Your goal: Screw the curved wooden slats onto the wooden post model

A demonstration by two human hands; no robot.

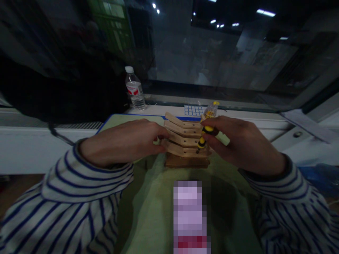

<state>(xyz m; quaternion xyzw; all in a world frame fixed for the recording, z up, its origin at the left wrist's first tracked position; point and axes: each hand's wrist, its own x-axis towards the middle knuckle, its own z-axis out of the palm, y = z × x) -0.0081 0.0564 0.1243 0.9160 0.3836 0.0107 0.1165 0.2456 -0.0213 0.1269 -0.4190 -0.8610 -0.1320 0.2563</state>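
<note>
A small wooden rack (pixel 176 138) of stacked, angled slats with dark screw holes stands on a brown wooden base (pixel 186 162). My left hand (pixel 129 141) pinches the left ends of the lower slats between thumb and fingers. In my right hand (pixel 238 143) is a yellow-and-black screwdriver (pixel 201 141), held by its handle between thumb and fingers. Its tip points down to the right-hand hole of the lowest slat; whether it sits in a screw is too dark to tell. My right fingers hide the right ends of the upper slats.
The rack stands on a green table (pixel 148 211) with a blue edge. Beyond it, a water bottle (pixel 135 93), a blue-lined grid sheet (pixel 193 110) and a clear container with yellow parts (pixel 212 110) are by the window sill. Papers (pixel 304 121) lie at the right.
</note>
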